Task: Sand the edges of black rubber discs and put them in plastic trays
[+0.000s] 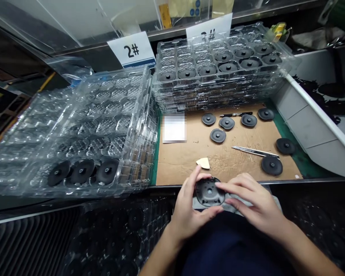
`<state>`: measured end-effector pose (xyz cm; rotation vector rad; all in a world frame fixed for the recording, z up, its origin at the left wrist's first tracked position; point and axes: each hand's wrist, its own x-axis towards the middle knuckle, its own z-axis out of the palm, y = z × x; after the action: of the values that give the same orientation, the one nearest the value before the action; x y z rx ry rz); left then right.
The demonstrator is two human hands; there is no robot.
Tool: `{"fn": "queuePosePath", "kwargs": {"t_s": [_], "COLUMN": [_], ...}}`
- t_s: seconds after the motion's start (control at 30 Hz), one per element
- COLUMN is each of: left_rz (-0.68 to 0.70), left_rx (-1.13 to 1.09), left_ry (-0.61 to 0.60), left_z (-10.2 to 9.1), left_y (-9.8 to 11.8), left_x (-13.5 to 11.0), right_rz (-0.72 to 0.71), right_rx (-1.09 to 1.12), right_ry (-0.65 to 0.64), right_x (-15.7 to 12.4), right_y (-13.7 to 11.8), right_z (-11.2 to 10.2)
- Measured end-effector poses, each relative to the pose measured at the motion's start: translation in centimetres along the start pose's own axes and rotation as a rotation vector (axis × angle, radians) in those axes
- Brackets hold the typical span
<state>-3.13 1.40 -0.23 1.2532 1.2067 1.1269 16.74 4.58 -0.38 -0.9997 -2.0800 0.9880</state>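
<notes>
Between my two hands, just in front of the bench edge, is a round black plastic part (209, 192) with its studded, hollow side facing up. My left hand (188, 203) is closed around its left rim, thumb along the near side. On the right side, my right hand (251, 199) grips the rim, with the index finger lying over the top and the thumb below. A grey cloth (232, 207) shows underneath the part. Just beyond my left fingertips lies a small cream-coloured wedge (203, 163) on the cardboard sheet (178, 165).
Several similar black discs (217, 135) lie on the cardboard, with a pen (235, 114) and tweezers (254, 151). Stacked clear trays (218, 88) stand behind; another tray stack (103, 111) is at left. A white bin (319, 111) of black parts borders the right.
</notes>
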Motion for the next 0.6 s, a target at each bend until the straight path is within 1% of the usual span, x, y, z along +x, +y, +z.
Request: {"fn": "queuePosePath", "kwargs": {"t_s": [0.03, 0.07, 0.13, 0.17, 0.2, 0.23, 0.3, 0.37, 0.43, 0.47, 0.53, 0.6], "left_rz": [-0.096, -0.191, -0.344, -0.389, -0.413, -0.423, -0.455, -0.502, -0.561, -0.588, -0.646, -0.743], "left_rx": [-0.059, -0.120, -0.220, -0.240, -0.233, -0.207, -0.129, 0.003, 0.186, 0.295, 0.517, 0.696], "left_ry": [-0.041, -0.089, -0.162, -0.172, -0.159, -0.127, -0.032, 0.120, 0.355, 0.503, 0.783, 0.982], "left_z": [0.1, 0.2, 0.5, 0.6, 0.5, 0.4, -0.7, -3.1, -6.8, -9.0, -13.5, -17.3], "left_y": [0.0, 0.0, -0.3, -0.5, -0.8, -1.1, -1.6, -1.9, -1.7, -1.4, -0.2, 1.3], "left_x": [0.1, 0.2, 0.1, -0.1, -0.4, -0.8, -2.1, -4.2, -7.3, -9.4, -14.5, -20.5], "right_rz": [-0.053, -0.077, -0.062, -0.059, -0.071, -0.102, -0.148, -0.098, -0.033, -0.012, 0.008, 0.045], "right_rx": [-0.033, -0.044, -0.037, -0.040, -0.051, -0.059, -0.041, -0.006, -0.033, -0.076, -0.164, -0.221], "right_ry": [-0.006, 0.021, 0.129, 0.178, 0.202, 0.195, 0.100, -0.024, -0.117, -0.149, -0.205, -0.219], "right_x": [0.1, 0.3, 0.3, 0.3, 0.1, -0.1, -0.5, -0.7, -0.2, 0.2, 1.1, 1.7], "right_y": [-0.1, -0.3, -0.4, -0.4, -0.3, -0.1, 0.9, 2.6, 5.0, 6.2, 8.8, 11.1], "right_z": [-0.1, -0.1, 0.4, 0.8, 1.4, 1.9, 2.9, 3.3, 3.5, 3.5, 3.7, 4.1]}}
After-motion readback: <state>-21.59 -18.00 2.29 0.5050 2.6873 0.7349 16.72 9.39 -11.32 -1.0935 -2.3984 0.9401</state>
